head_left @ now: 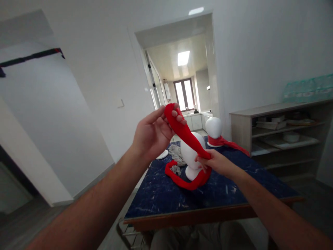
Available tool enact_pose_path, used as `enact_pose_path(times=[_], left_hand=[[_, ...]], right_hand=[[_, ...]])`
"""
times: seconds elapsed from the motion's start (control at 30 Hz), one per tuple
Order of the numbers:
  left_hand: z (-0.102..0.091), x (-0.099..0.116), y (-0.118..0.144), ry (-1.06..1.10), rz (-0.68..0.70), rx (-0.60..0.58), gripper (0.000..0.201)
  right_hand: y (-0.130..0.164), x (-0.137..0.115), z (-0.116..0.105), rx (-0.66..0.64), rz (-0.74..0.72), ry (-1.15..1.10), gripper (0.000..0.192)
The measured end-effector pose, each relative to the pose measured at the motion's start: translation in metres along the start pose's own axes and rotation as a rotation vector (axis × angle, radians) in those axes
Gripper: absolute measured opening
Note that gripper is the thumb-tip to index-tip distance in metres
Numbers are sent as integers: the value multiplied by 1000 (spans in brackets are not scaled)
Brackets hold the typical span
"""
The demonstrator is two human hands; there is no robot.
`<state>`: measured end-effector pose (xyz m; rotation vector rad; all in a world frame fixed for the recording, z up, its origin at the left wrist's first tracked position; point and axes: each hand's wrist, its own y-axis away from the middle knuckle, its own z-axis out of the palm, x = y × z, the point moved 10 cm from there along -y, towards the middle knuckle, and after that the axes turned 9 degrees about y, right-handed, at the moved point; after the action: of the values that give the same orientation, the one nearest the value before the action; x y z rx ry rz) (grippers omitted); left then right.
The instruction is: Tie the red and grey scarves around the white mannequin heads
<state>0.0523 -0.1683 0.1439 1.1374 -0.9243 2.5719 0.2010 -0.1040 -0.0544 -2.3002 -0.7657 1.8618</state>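
Red scarf (186,133), mid-frame: we are pinching it in left hand (153,133) and right hand (214,162); slack risks toppling the foam head (191,154).

Both forearms are bare, no sleeves, rings or watch showing; pale trousers, perhaps, at the bottom edge.

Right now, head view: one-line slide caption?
Left hand and right hand stretch a red scarf over a white mannequin head on a dark blue table.
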Motion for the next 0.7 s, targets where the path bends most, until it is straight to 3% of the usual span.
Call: enact_pose_path(times=[0.17, 0.37, 0.53, 0.7], left_hand=[[-73, 13, -34, 121, 115, 124, 24], [-142, -9, -62, 282, 131, 222, 26], [-181, -30, -86, 370, 115, 256, 36], [-222, -54, -117, 404, 121, 300, 42]], right_hand=[[3, 0, -82, -64, 58, 30, 34], [-16, 5, -153, -171, 167, -42, 32], [-46, 5, -180, -44, 88, -294, 29], [-90, 31, -171, 105, 0, -607, 22]])
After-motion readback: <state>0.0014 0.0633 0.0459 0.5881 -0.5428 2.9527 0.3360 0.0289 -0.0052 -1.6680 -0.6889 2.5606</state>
